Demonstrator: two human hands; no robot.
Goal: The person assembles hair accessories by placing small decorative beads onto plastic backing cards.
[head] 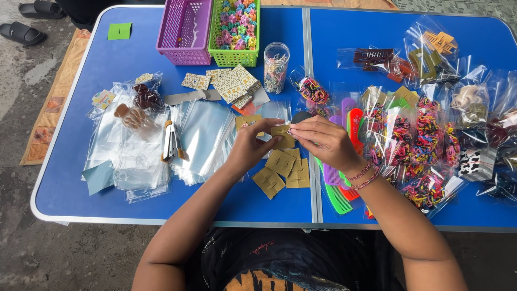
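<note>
Bright, even daylight covers the desk (129, 178); shadows are soft, clear bags (204, 134) show mild glare, and focus is sharp throughout.

You look down on a blue folding table (134, 199) with a pale metal rim and a seam running down its middle. It stands on a rough grey concrete floor (21, 231), stained and mottled. A woven mat (51, 102) in tan with an orange patterned border lies under the table's left side. Two black slide sandals (24, 32) sit on the concrete at your upper left. Daylight falls evenly, throwing only soft shadows over the tabletop.
</note>
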